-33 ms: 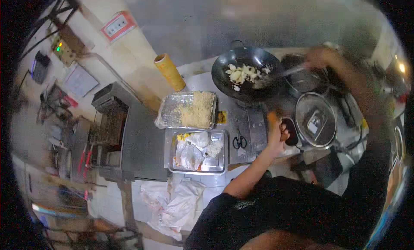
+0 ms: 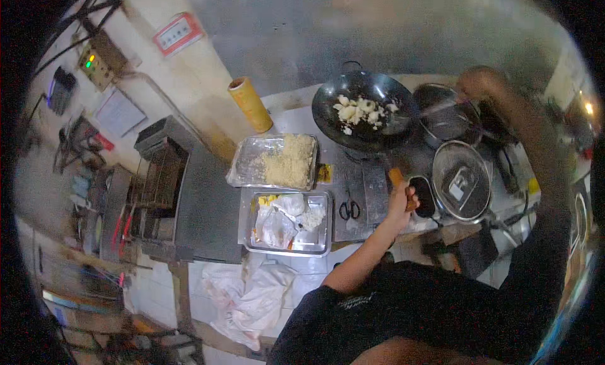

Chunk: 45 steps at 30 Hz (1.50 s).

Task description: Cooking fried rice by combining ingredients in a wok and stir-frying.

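Observation:
A dark round-bottomed wok (image 2: 328, 116) stands at the back of the counter, with pale chunks of food (image 2: 360, 111) in it. My left hand (image 2: 401, 201) is closed round the wok's orange-brown wooden handle (image 2: 396, 175). Out to the right, my right hand (image 2: 482, 86) is smeared by motion and grips a spatula (image 2: 435, 105). The tool's blurred blade end reaches to the wok's right side. Beneath that arm lies a round dark pan or strainer (image 2: 446, 129).
Left of the wok are a metal tray of pale crumbs (image 2: 290, 160), a steel tray (image 2: 321, 239) holding plastic bags, and a yellow roll (image 2: 250, 105). Black scissors (image 2: 350, 209) lie near the front. A glass lid (image 2: 463, 198) and a dark oblong container (image 2: 423, 195) are at right.
My right hand has shifted slightly right, drawing the spatula back from the food. The chunks have moved a little in the wok. My left hand keeps its hold on the handle.

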Tool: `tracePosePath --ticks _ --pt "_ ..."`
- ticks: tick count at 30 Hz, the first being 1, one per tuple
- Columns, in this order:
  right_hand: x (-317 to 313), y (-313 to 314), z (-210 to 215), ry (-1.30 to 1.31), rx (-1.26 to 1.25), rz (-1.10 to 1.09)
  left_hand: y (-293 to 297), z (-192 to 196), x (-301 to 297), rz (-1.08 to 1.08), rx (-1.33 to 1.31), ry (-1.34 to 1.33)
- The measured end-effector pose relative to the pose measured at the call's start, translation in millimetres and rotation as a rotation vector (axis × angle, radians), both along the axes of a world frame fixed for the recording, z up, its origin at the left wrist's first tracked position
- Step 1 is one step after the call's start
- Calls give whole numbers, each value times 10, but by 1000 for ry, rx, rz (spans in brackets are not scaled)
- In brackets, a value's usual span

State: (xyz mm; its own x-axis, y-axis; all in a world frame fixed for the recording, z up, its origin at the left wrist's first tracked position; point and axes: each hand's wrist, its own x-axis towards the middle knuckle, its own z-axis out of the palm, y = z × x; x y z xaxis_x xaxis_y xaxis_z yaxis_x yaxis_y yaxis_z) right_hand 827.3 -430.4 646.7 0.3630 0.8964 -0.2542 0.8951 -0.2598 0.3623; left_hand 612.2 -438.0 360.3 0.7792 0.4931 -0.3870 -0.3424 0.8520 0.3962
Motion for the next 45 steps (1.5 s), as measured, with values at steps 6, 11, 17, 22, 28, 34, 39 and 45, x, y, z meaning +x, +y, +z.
tracePosePath --ticks 6,11,17,22,28,34,39,45 --pt "182 452 -583 -100 40 -41 101 50 -228 -13 -39 -19" --pt "227 448 -369 -166 250 270 205 54 -254 -40 -4 6" --pt "333 226 -736 161 111 55 237 31 -324 -68 -36 -50" --pt "-370 -31 -1496 330 -34 -112 270 63 -485 -7 -12 -2" --pt "-124 301 -1496 110 212 -8 279 98 -496 -71 42 -8" --pt "-60 175 262 6 -163 -46 315 76 -432 -147 67 -19" --pt "-105 521 -631 196 -329 -15 441 49 -634 -43 39 -11" --pt "738 -27 -891 534 -8 -295 404 67 -566 -151 34 -49"
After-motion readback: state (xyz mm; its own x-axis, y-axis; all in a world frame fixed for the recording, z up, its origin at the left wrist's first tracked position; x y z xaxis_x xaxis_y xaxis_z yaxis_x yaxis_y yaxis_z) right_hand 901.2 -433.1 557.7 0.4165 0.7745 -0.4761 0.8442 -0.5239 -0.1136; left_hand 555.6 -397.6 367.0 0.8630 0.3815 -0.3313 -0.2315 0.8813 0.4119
